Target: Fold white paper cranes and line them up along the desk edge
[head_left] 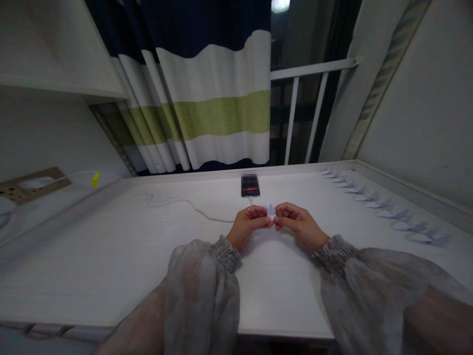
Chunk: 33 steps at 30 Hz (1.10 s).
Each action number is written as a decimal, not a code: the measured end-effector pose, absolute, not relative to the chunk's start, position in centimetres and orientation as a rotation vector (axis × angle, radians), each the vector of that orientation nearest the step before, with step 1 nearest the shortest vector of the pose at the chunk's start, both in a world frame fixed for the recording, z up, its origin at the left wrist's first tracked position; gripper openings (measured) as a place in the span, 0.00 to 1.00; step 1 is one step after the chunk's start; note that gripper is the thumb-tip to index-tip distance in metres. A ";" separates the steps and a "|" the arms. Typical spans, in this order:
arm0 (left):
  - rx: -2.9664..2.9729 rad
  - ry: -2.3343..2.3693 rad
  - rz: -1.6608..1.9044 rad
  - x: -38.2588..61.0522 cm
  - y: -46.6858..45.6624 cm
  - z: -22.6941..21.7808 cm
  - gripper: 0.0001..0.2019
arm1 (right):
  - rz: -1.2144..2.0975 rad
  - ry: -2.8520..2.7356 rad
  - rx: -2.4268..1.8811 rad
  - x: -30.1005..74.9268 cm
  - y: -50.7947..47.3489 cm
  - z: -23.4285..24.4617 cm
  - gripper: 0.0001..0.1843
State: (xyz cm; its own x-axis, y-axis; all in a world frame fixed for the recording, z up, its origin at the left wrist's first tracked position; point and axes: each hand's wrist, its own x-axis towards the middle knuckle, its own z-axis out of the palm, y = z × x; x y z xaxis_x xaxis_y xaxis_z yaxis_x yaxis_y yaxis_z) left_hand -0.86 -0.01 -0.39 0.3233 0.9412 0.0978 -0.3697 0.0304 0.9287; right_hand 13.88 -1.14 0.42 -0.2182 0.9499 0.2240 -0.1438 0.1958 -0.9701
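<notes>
Between my two hands, a small piece of folded white paper (270,210) stands up above the desk, its upper part pointed. My left hand (249,224) pinches its left side between thumb and fingers; a ring shows on one finger. From the other side, my right hand (298,224) pinches the paper's right edge in the same way. The fingertips nearly meet at its lower part and hide some of the folds. Along the right of the desk runs a row of several folded white paper pieces (401,217), winged in shape like paper cranes.
A phone (250,186) lies on the white desk (121,256) beyond my hands. Its white cable (188,201) trails left toward a wall socket (55,177). A striped curtain (221,108) and a white window rail (314,69) are behind the desk's raised back edge.
</notes>
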 end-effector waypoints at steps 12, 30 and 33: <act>1.075 0.674 1.167 -0.6 -0.1 -0.3 0.05 | 1.166 -1.445 -0.902 14.2 -1.1 0.4 0.03; 1.216 0.732 1.276 -0.5 0.3 -0.3 0.11 | 0.982 -1.555 -0.888 14.0 -1.2 0.5 0.10; 1.190 0.705 1.283 -0.5 0.2 -0.4 0.13 | 1.101 -1.422 -0.842 13.9 -1.1 0.4 0.17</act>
